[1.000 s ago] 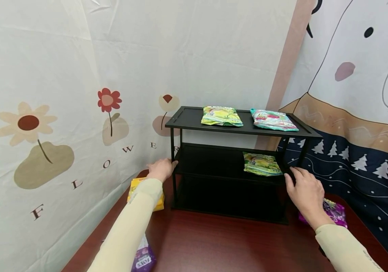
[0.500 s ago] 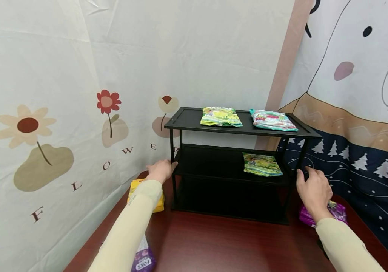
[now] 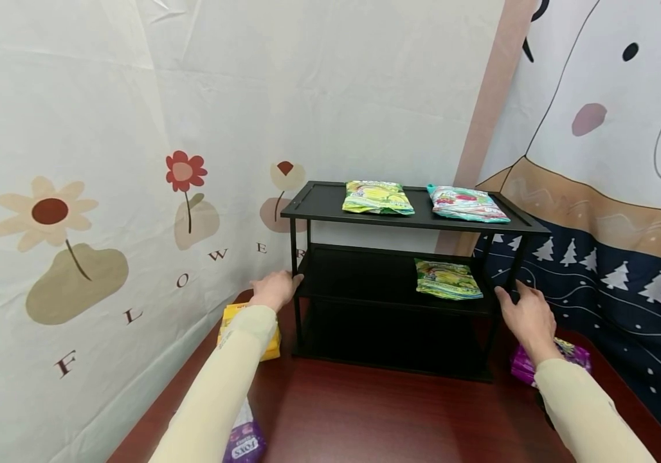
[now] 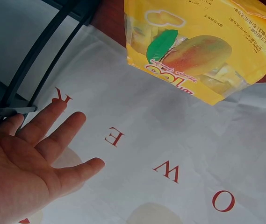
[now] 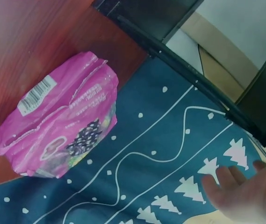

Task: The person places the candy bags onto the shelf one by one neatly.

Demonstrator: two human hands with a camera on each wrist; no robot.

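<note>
A black three-tier shelf rack [image 3: 359,283] stands on the table between my hands. My left hand [image 3: 272,290] is at its left front post, thumb beside the post and the other fingers spread in the left wrist view. At the right post is my right hand [image 3: 530,318], its thumb near the post and its fingers loosely bent in the right wrist view. On the top tier lie a yellow-green snack bag [image 3: 378,198] and a teal-and-white snack bag [image 3: 467,204]. A green snack bag [image 3: 447,280] lies on the right of the middle tier.
A yellow mango candy bag [image 4: 189,46] sits left of the rack, behind my left forearm in the head view. A purple bag [image 5: 60,116] stands at the right. Another purple bag [image 3: 245,440] lies nearer, partly hidden by my left sleeve. Printed cloth walls [image 3: 105,96] border the table.
My right hand has moved off the right post to the right, then back toward it. My left hand stays at the left post, and the rack and bags look unmoved.
</note>
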